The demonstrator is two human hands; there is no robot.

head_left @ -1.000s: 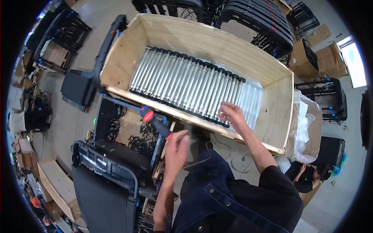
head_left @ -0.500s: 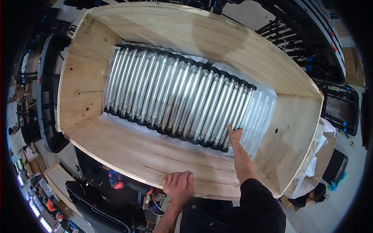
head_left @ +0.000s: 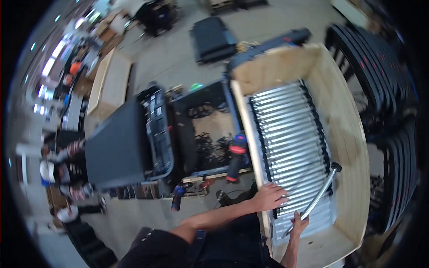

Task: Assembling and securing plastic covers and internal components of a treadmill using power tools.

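In my right hand [head_left: 300, 223] is a shiny metal tube [head_left: 318, 196] with a black round cap at its far end. It slants above the near right end of a row of silver tubes [head_left: 295, 134], with my fingers closed round its lower part. These tubes lie side by side inside a long wooden crate [head_left: 346, 134], their ends fitted with black caps. My left hand [head_left: 270, 196] reaches over the crate's left rim, its fingers stretched out on or just above the near tubes. Whether it touches them I cannot tell.
Left of the crate are a red-and-black power drill [head_left: 237, 156], a black bin [head_left: 230, 116] with small black parts and a large dark panel [head_left: 118, 143]. Another drill [head_left: 177, 196] is nearer. Stacked black frames [head_left: 380, 71] flank the right side. People [head_left: 58, 169] are far left.
My view has turned, so the crate now runs away from me. My right hand has lifted a tube from the row. My left hand has moved from the rim to over the tubes.
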